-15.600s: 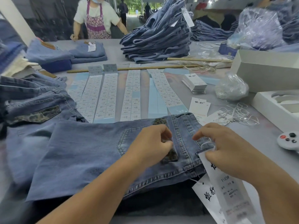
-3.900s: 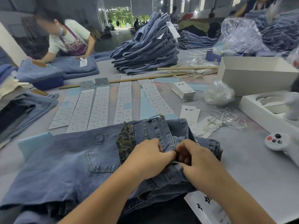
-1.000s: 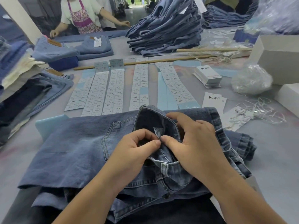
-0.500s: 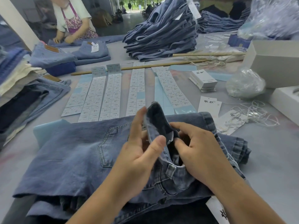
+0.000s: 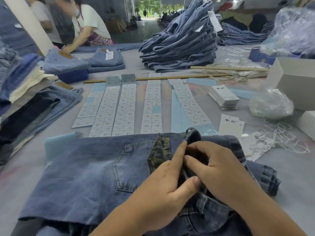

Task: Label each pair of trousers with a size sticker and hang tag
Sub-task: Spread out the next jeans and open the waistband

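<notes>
A folded pair of blue jeans (image 5: 88,167) lies in front of me with its back pocket and dark waist patch (image 5: 159,153) facing up. My left hand (image 5: 163,184) pinches the waistband between thumb and forefinger. My right hand (image 5: 216,169) grips the same folded-over waistband from the right, fingers curled into the fabric. Strips of size stickers (image 5: 126,106) lie in rows beyond the jeans. A loose hang tag (image 5: 231,124) and a stack of hang tags (image 5: 223,97) lie to the right, beside a tangle of white strings (image 5: 279,138).
A tall pile of jeans (image 5: 180,41) stands at the back centre. More folded trousers (image 5: 25,103) lie at the left. White boxes (image 5: 296,82) and a plastic bag (image 5: 271,104) are at the right. A person (image 5: 88,29) works at the far left. Wooden sticks (image 5: 153,78) lie across the table.
The raised waistband has been laid back down toward the jeans, and both hands have lowered with it; the dark waist patch now shows again.
</notes>
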Available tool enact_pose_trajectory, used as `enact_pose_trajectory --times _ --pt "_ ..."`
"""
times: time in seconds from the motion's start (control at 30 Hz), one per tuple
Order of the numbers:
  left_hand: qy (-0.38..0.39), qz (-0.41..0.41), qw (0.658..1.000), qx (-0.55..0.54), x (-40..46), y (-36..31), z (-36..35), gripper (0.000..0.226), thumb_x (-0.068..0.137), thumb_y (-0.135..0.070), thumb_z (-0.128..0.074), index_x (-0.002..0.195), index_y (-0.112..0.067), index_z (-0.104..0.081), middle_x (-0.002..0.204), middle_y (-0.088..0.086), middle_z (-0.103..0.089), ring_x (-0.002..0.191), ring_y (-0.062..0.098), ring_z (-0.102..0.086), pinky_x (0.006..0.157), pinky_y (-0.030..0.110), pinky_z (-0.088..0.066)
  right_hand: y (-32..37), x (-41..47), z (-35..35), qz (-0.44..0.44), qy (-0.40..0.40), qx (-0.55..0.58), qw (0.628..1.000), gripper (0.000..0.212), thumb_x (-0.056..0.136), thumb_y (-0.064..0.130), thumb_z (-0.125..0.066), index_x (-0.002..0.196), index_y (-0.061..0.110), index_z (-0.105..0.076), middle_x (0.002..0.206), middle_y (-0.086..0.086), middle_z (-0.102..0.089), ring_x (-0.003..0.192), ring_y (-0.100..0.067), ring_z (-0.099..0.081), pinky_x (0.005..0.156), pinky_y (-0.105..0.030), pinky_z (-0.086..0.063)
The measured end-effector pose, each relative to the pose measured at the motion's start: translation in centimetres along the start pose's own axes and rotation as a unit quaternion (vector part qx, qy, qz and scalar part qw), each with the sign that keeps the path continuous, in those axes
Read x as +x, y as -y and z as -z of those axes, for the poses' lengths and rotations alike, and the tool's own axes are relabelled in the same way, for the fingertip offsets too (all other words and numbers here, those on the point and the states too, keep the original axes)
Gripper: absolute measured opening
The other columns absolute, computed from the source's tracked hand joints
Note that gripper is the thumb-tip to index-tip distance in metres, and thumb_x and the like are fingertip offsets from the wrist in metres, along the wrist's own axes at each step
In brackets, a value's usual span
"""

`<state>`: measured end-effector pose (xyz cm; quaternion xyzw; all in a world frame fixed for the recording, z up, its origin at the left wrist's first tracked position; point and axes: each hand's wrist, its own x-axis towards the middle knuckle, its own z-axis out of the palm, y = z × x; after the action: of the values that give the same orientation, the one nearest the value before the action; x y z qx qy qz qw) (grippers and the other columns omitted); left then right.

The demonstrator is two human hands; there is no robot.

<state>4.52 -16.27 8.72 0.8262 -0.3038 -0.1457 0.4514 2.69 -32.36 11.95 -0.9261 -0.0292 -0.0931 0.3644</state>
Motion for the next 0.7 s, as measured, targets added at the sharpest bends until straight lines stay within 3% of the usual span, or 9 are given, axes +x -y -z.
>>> enact_pose_trajectory --times 0.07,0.13,0.2,0.33,0.4,0.5,0.57,0.63,0.7 --pt "0.027 -0.008 0.999 -0.046 0.3 0.0 0.6 0.082 0.081 -0.083 -0.037 0.145 -0.062 0.01 0.137 -0.029 -0.05 0.126 -0.01 -0.045 0.104 0.024 -0.04 0.0 0.4 0.2 -0.007 0.0 -0.001 1.0 0.027 0.079 0.058 -0.051 0.091 0.037 -0.065 0.082 0.021 -0.067 0.077 0.001 -0.062 0.068 -0.03 -0.053" --pt "0.04 -0.009 0.998 -0.056 0.5 0.1 1.2 0.084 0.08 -0.085 -0.038 0.145 -0.062 0.011 0.127 -0.041 -0.052 0.118 -0.016 -0.049 0.094 0.008 -0.037 -0.1 0.9 0.3 -0.015 -0.012 -0.001 1.0 0.027 0.078 0.06 -0.054 0.094 0.039 -0.06 0.085 0.021 -0.065 0.08 0.003 -0.06 0.065 -0.024 -0.05" --pt "0.048 -0.008 0.997 -0.052 0.8 0.6 1.5 0.083 0.081 -0.083 -0.039 0.145 -0.061 0.009 0.121 -0.046 -0.052 0.11 -0.019 -0.051 0.087 0.004 -0.037 -0.2 1.3 0.3 -0.012 -0.034 -0.022 0.999 0.033 0.075 0.053 -0.062 0.105 0.042 -0.056 0.095 0.024 -0.059 0.091 0.005 -0.055 0.072 -0.016 -0.042" --pt "0.027 -0.014 0.999 -0.019 2.1 1.0 2.2 0.057 0.084 -0.057 -0.061 0.137 -0.043 -0.043 0.111 -0.026 -0.066 0.091 -0.01 -0.062 0.08 0.016 -0.05 -0.8 2.4 -0.1 0.068 -0.016 -0.201 0.977 0.063 0.071 0.013 -0.071 0.131 0.025 -0.054 0.138 0.009 -0.041 0.13 -0.014 -0.03 0.108 -0.03 -0.025" --pt "-0.026 -0.034 0.999 0.031 3.2 1.1 2.9 0.033 0.083 -0.043 -0.063 0.115 -0.036 -0.06 0.093 -0.023 -0.068 0.078 -0.007 -0.062 0.072 0.019 -0.05 -1.1 3.0 -0.5 0.081 0.071 -0.241 0.965 0.059 0.071 0.009 -0.064 0.127 0.026 -0.059 0.143 0.009 -0.041 0.134 -0.014 -0.024 0.109 -0.018 -0.009" --pt "-0.132 -0.02 0.972 0.191 4.7 2.5 5.0 0.026 0.086 -0.046 -0.056 0.106 -0.032 -0.063 0.097 -0.016 -0.063 0.092 0.002 -0.055 0.083 0.028 -0.049 -1.8 3.6 -0.4 0.077 0.129 -0.22 0.964 0.051 0.071 0.007 -0.061 0.118 0.027 -0.069 0.128 0.014 -0.059 0.128 -0.011 -0.038 0.098 0.0 -0.003" --pt "-0.124 0.065 0.949 0.283 5.3 4.4 6.8 0.034 0.093 -0.053 -0.047 0.112 -0.028 -0.059 0.11 -0.012 -0.057 0.106 0.013 -0.05 0.092 0.034 -0.044 -2.3 4.0 -0.4 0.082 0.146 -0.25 0.954 0.052 0.079 0.012 -0.058 0.125 0.035 -0.064 0.133 0.024 -0.052 0.131 -0.003 -0.031 0.098 0.003 0.004" --pt "-0.075 0.172 0.922 0.339 5.0 6.8 8.2 0.043 0.093 -0.065 -0.034 0.104 -0.029 -0.055 0.11 -0.008 -0.056 0.102 0.018 -0.049 0.089 0.037 -0.041 -2.6 4.5 -0.4 0.071 0.176 -0.277 0.942 0.052 0.084 0.02 -0.053 0.131 0.043 -0.057 0.137 0.031 -0.043 0.132 0.001 -0.024 0.102 -0.002 0.003" --pt "-0.057 0.214 0.905 0.363 4.2 8.6 8.7 0.044 0.091 -0.071 -0.025 0.085 -0.032 -0.044 0.09 -0.007 -0.053 0.087 0.018 -0.047 0.077 0.037 -0.035 -2.2 5.1 -0.4 0.065 0.2 -0.304 0.929 0.049 0.086 0.026 -0.049 0.13 0.046 -0.055 0.136 0.033 -0.04 0.13 -0.001 -0.024 0.11 -0.014 -0.009"
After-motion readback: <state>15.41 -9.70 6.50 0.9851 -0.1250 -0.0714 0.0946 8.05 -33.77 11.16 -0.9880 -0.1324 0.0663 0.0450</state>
